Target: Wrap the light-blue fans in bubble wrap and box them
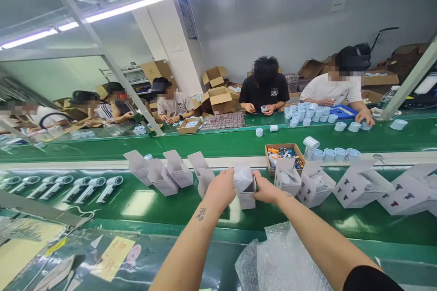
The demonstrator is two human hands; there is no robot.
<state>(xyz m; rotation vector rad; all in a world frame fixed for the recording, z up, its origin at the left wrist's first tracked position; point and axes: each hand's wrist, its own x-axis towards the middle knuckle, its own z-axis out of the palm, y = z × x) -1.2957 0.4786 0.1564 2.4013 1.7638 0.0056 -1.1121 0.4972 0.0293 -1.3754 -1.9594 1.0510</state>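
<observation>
A bubble-wrapped item (242, 178) sits in the top of an open white box (246, 202) on the green bench. My left hand (221, 187) pinches the wrapped item from its left side. On the right, my right hand (265, 188) grips the box's side near its upper edge. Open white boxes (162, 177) stand left of my hands. More open boxes (312, 189), with bubble-wrapped items inside, stand to the right. Loose bubble wrap (287, 259) lies nearest me, below my right forearm.
Several handheld devices (109, 188) lie in a row at left. Behind the boxes are a carton of small parts (286, 157) and white-blue round parts (329, 154). Several people work across the green bench (221, 143). A yellow paper (114, 258) lies at front left.
</observation>
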